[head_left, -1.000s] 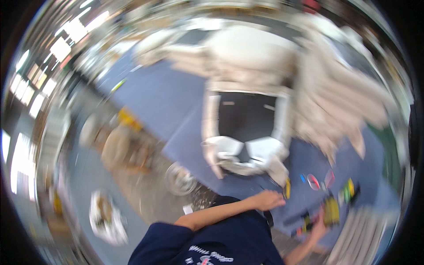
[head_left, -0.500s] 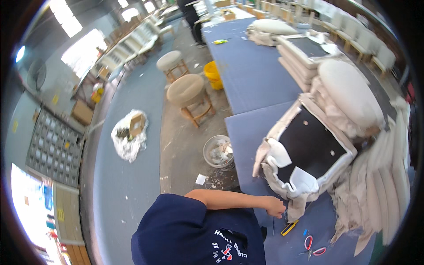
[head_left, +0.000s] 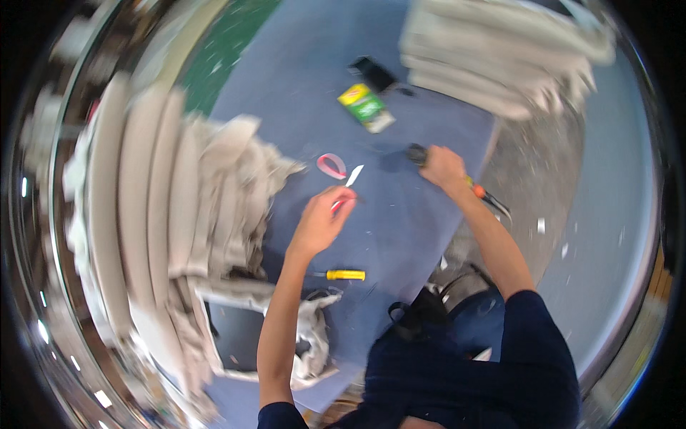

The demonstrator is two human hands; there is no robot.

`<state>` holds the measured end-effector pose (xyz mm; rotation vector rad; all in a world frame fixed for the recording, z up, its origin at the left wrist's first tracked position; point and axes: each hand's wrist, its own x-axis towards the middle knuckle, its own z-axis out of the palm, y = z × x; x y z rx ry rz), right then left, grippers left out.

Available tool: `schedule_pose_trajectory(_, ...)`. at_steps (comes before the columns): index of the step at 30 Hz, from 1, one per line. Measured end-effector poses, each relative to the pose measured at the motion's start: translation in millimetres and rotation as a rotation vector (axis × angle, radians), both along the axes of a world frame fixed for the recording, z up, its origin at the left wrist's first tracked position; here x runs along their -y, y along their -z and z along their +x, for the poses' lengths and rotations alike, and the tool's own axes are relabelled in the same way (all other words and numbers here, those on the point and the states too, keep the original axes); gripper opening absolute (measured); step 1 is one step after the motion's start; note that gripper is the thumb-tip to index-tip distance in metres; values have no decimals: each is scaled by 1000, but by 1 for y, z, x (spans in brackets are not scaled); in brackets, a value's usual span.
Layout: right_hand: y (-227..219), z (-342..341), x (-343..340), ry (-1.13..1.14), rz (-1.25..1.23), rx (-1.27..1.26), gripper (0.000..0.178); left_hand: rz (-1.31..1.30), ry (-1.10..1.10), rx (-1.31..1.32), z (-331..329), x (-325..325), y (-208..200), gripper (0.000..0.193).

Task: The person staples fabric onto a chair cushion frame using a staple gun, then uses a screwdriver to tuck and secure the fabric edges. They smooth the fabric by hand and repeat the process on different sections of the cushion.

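My left hand (head_left: 321, 223) is closed on one handle of a pair of scissors with red-rimmed loops (head_left: 331, 166), which lie over the blue tabletop. The other loop and a pale blade show beyond my fingers. Further right, near the table's edge, my right hand (head_left: 444, 170) is wrapped round a tool with a dark round end (head_left: 416, 154). Yellow and orange parts of it stick out behind the hand; blur and my fingers hide what kind it is. A yellow-handled screwdriver (head_left: 346, 274) lies nearer me, to the right of my left forearm.
Stacked beige padded pieces (head_left: 136, 207) with loose fabric edges stand at left. Nearer me is an upholstered seat with a black underside (head_left: 236, 336). A green-and-yellow box (head_left: 366, 109) and a black object (head_left: 372, 72) lie beyond my hands. Another beige stack (head_left: 493, 61) is at far right.
The view has swung round to the tabletop with the tools. My left hand has come into view and taken hold of the scissors; my right hand now holds the dark-ended tool.
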<state>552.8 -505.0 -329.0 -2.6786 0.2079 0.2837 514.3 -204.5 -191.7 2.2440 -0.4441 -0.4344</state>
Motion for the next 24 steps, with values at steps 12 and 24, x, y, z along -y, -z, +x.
schedule_pose_trajectory(12,-1,3,-1,68,-39,-18,26,584,393,818,188,98,165,21)
schedule_pose_trajectory(24,-5,12,1,136,-11,-80,18,991,487,1075,233,113,215,21)
